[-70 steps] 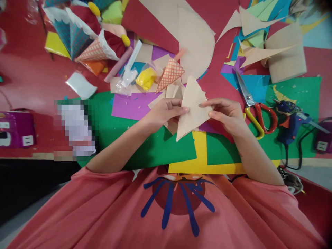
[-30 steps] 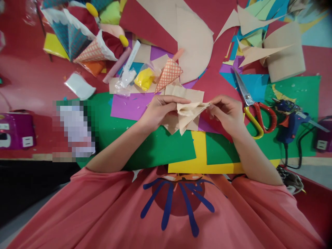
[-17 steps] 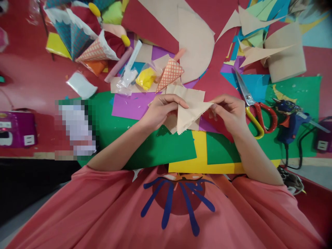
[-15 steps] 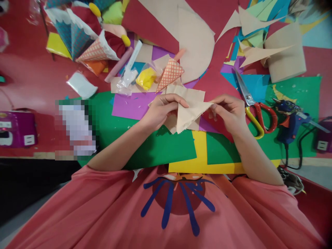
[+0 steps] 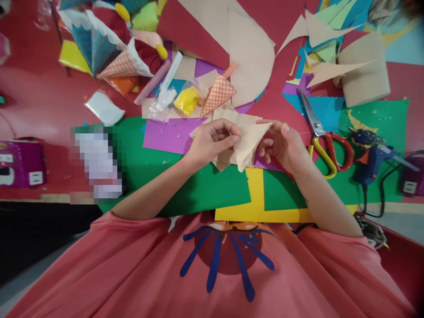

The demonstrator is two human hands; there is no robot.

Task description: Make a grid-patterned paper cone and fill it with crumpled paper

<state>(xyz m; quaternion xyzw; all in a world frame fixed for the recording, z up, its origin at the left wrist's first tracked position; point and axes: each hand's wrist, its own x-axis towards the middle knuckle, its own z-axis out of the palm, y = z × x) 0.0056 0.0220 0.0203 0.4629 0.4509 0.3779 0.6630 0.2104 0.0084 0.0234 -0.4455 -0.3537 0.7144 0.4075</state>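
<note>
A folded beige cloth piece [image 5: 251,139] with zigzag edges is pinched between the thumb and fingers of my left hand [image 5: 212,140]. My right hand [image 5: 281,143] is at the cloth's right edge, its thumb raised and fingers apart and slightly curled; some fingertips are behind the cloth. More beige zigzag-edged cloth [image 5: 225,115] lies beneath and behind the held piece. Just beyond it is a small orange checked cone [image 5: 217,95]. Scissors [image 5: 319,132] with red and yellow handles lie right of my right hand.
A blue glue gun [image 5: 371,161] with its cord lies at the right, near a beige roll [image 5: 364,70]. Wrapped cones [image 5: 122,64], a yellow clay packet [image 5: 187,100] and a white packet [image 5: 105,108] are on the left. Green sheets [image 5: 185,190] cover the near side.
My right hand has loosened its pinch on the cloth's right corner and turned with its fingers spread. The held cloth has tilted, its lower point shifting right.
</note>
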